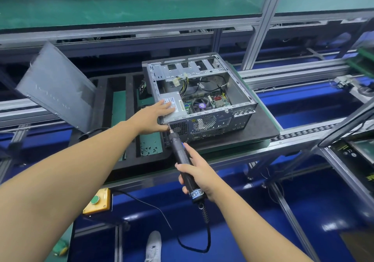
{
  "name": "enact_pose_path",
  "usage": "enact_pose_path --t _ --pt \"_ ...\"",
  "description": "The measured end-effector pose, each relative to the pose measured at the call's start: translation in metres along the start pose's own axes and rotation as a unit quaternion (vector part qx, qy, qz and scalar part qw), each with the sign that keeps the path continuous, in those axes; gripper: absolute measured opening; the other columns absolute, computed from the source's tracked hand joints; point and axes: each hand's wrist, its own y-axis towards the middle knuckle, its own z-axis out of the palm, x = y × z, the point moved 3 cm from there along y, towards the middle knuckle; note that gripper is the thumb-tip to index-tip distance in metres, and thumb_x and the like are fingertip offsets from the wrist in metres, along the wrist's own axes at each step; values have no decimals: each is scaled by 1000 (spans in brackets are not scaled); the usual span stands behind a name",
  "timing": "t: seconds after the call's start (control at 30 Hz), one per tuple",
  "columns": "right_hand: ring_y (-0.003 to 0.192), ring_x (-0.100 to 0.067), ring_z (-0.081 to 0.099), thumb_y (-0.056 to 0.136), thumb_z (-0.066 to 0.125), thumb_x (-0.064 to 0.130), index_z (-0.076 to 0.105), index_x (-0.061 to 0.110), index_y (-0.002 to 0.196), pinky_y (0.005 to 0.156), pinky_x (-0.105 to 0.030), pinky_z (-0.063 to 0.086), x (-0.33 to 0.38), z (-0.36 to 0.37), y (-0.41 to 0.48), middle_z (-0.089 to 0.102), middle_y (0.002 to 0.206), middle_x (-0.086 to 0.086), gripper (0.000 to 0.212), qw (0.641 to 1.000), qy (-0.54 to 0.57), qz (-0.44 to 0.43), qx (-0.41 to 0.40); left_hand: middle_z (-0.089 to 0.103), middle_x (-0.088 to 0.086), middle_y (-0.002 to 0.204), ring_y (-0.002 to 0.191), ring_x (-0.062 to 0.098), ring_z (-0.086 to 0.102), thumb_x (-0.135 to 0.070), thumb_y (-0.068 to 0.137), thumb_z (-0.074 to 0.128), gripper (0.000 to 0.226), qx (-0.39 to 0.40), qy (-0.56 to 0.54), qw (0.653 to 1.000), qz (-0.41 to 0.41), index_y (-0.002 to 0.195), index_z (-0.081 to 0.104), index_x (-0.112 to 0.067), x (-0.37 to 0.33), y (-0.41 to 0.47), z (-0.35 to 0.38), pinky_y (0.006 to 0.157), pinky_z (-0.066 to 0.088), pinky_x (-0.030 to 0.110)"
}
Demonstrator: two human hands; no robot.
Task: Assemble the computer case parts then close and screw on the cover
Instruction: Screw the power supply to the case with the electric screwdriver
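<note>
The case's (212,122) near-left corner is steadied by the flat left hand (154,118) and met end-on by the screwdriver (182,158) gripped in the right hand (199,173).

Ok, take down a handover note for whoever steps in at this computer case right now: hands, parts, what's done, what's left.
Hands: the left hand rests flat on the power supply at the near left corner of the open computer case. The right hand grips the electric screwdriver, its bit at the rear panel by that corner.
Parts: the cover is off and leans upright to the left. Loose screws lie in the black tray.
Done: power supply, fan and board sit inside.
Left: probably finish this rear screw, then close the cover and screw it on.
</note>
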Motion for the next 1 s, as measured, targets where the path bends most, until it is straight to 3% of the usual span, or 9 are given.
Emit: enact_pose_path --t 0.13,0.6,0.77,0.83,0.9,0.93,1.0 --pt "70 -25 59 78 68 21 34 51 152 52 -35 51 -6 -14 -12 63 113 -11 87 999 -41 11 15 13 -15 164 152 8 3 -46 93 62 68 10 5 1000 10 153 30 -39 1 0 -3 121 25 42" --pt "71 -24 60 80 66 16 34 51 153 53 -35 52 -13 -20 -7 65 111 -9 87 998 -65 15 15 24 -10 162 151 16 19 -53 92 57 56 14 85 996 9 146 42 -43 -11 4 -15 107 42 43" --pt "70 -23 61 81 66 18 33 56 151 53 -34 52 -21 -8 7 66 110 -6 86 993 -109 37 40 27 -15 160 149 8 19 -58 86 66 74 9 -86 996 15 151 38 -36 5 -8 -17 120 18 38" --pt "70 -24 61 81 65 17 34 58 150 53 -34 52 -24 -1 12 67 108 -4 86 990 -122 44 56 49 -9 147 134 12 44 -51 92 62 58 -103 -160 981 -26 144 48 -29 25 -19 -15 117 30 41" --pt "71 -24 61 81 66 17 33 57 151 52 -34 52 -26 8 21 67 106 -2 87 988 -131 48 66 62 -5 125 114 15 56 -32 98 56 30 -204 -177 958 -94 126 61 -22 54 -29 -8 104 43 43" --pt "71 -23 61 81 66 17 33 57 151 52 -33 52 -26 11 26 68 106 -1 88 987 -135 50 69 63 -5 118 109 16 58 -26 98 54 24 -194 -161 960 -123 118 64 -21 68 -31 -1 101 44 43" --pt "71 -22 62 80 67 17 33 59 150 53 -33 53 -27 16 35 68 104 0 88 987 -139 52 69 63 -6 110 107 18 60 -22 96 54 19 -84 -82 983 -143 110 66 -23 93 -31 19 99 42 42"
